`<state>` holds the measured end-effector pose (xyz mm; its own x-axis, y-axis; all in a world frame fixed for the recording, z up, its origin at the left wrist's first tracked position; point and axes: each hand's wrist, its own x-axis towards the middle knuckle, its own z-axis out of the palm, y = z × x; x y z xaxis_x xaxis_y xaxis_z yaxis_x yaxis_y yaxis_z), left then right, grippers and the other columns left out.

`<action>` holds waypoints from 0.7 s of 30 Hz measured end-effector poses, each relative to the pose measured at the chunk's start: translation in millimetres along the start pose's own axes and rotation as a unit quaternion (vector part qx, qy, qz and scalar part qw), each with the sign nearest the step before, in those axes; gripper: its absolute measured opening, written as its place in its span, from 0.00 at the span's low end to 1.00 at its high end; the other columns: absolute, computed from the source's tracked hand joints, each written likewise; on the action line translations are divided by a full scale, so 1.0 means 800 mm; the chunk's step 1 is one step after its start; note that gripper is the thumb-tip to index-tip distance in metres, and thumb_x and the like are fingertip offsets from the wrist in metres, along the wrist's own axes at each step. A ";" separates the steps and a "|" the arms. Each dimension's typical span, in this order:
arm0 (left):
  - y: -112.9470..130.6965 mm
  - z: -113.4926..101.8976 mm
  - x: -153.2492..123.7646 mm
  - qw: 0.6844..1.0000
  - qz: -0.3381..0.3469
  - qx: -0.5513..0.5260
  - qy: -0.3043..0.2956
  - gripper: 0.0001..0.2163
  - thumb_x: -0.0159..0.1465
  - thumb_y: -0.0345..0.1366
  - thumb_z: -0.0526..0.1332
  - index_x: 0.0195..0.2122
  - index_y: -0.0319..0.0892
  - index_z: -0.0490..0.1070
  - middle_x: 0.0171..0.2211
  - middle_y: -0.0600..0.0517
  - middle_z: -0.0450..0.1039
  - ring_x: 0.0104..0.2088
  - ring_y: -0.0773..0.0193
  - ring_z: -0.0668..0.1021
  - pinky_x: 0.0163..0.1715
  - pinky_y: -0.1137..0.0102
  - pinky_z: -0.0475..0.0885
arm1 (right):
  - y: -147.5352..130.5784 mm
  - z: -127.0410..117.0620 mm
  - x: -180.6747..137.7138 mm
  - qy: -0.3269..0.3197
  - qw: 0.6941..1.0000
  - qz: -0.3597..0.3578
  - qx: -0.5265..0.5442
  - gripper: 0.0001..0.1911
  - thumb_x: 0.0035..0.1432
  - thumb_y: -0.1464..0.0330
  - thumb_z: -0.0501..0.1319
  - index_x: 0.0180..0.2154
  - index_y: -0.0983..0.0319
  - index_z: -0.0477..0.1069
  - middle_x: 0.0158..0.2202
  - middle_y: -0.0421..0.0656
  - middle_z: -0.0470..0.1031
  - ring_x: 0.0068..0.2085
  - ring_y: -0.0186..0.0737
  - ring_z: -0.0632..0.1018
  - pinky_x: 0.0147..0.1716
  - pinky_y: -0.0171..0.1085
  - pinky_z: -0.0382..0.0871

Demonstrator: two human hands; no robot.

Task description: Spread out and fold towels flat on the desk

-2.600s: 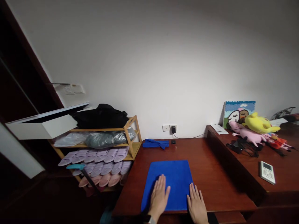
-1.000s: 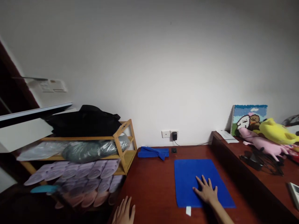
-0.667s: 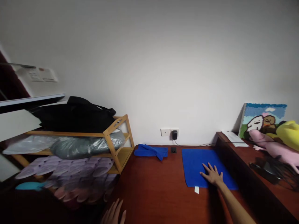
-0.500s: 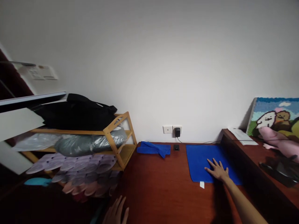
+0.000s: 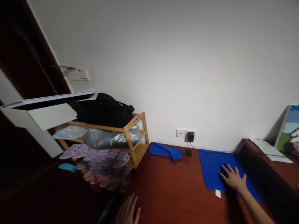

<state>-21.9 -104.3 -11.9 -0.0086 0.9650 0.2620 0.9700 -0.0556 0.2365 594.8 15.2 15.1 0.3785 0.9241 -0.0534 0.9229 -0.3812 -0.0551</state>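
Note:
A blue cloth [image 5: 210, 168] with a white tag [image 5: 218, 193] is spread flat on the reddish-brown tabletop [image 5: 173, 183], close to the raised ledge on the right. My right hand [image 5: 234, 180] lies on this cloth, palm down with fingers spread. At the table's left front edge is my left hand [image 5: 128, 211], its fingers stretched out and holding nothing; part of it is cut off by the bottom of the view. A second blue cloth [image 5: 164, 151], folded and bunched, rests near the wall at the table's back left.
Left of the table stands a wooden rack [image 5: 130, 143] with slippers [image 5: 93, 155], a plastic-wrapped bundle [image 5: 105, 138] and a black bag [image 5: 105, 110]. A black plug [image 5: 191, 137] sits in the wall socket. Papers [image 5: 271, 151] and a picture [image 5: 289, 132] occupy the right ledge.
The view has turned left, so everything sits further right in the picture. Both hands keep about the same places, the right on the spread cloth, the left at the table edge.

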 end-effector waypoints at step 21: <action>-0.012 0.024 -0.010 1.000 -0.003 -0.002 -0.005 0.25 0.70 0.47 0.49 0.66 0.49 0.65 0.68 0.53 0.63 0.68 0.52 0.65 0.67 0.54 0.63 | -0.396 -0.072 -0.086 -0.042 0.910 -0.262 0.319 0.27 0.65 0.61 0.50 0.56 0.68 0.74 0.63 0.54 0.70 0.65 0.48 0.69 0.66 0.46 0.57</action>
<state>-26.6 -106.9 -34.5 -0.0119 0.9680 0.2508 0.9691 -0.0506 0.2414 280.7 74.1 93.5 -0.1336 0.9883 0.0734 0.7357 0.1485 -0.6608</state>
